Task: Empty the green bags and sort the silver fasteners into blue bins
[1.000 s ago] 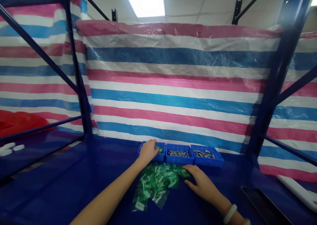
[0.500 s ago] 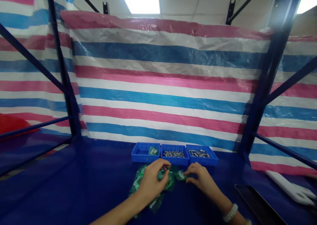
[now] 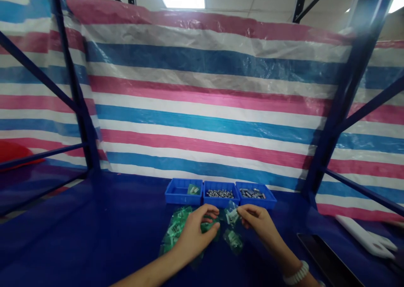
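Observation:
My right hand (image 3: 257, 219) pinches the edge of a small clear plastic bag (image 3: 232, 215) with whitish metal-looking pieces inside, held up in front of the bins. My left hand (image 3: 200, 230) hovers at the right side of a pile of green-tinted plastic bags (image 3: 175, 232); its thumb and fingers are apart, with nothing seen between them. Another small bag (image 3: 233, 240) lies on the blue table just below the held one. The left hand hides part of the pile.
Three blue bins stand in a row: the left bin (image 3: 172, 197) holds one small bag, the middle bin (image 3: 217, 202) small metal parts, the right bin (image 3: 267, 203) longer metal pieces. A dark phone (image 3: 328, 259) and a white device (image 3: 362, 236) lie at right. Striped sheeting (image 3: 205, 110) hangs behind.
My right hand has raised a small bag from the table towards the bins. A second bag now shows below it. My left hand has barely moved, its fingers a little wider apart.

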Available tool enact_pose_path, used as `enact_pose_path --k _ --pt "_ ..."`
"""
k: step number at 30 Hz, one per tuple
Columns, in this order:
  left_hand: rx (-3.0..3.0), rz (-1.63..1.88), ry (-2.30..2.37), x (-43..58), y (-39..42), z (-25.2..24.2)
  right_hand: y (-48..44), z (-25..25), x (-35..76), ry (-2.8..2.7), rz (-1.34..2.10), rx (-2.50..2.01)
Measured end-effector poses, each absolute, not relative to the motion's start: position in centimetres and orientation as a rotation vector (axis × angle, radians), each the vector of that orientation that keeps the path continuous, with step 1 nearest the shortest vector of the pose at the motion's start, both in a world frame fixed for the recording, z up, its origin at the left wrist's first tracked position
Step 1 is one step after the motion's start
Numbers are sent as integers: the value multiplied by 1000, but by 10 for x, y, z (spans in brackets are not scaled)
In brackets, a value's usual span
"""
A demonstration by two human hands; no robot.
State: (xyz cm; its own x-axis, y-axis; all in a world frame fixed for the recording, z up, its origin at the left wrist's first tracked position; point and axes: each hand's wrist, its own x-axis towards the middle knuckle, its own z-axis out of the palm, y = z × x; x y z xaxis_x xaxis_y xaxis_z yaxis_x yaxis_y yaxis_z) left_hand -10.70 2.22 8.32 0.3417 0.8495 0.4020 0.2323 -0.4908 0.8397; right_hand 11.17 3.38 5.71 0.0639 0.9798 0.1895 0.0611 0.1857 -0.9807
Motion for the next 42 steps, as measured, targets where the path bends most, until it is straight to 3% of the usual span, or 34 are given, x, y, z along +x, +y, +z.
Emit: enact_pose_path --k 8,14,22,29,32,37,39,42 --pt "1471 1038 840 -103 25 82 21 61 86 -1206 1306 -1031" --pt "1316 1155 893 -106 23 92 12 64 81 -1377 1520 -972" --pt "1280 852 809 -104 22 81 13 64 82 -1318 1255 -1055" --pt "1389 994 889 -106 21 86 13 61 82 -1283 1503 -947" --pt "1780 1125 887 -111 20 88 11 65 87 -1539 1173 -936" --pt "2898 1485 281 -121 16 100 3 71 94 -1937 -21 -769" --pt "3031 1578 175 -124 16 105 1 71 95 -1932 -235 -703" --pt "3013 1603 190 -124 17 103 1 70 94 -1934 -230 -686"
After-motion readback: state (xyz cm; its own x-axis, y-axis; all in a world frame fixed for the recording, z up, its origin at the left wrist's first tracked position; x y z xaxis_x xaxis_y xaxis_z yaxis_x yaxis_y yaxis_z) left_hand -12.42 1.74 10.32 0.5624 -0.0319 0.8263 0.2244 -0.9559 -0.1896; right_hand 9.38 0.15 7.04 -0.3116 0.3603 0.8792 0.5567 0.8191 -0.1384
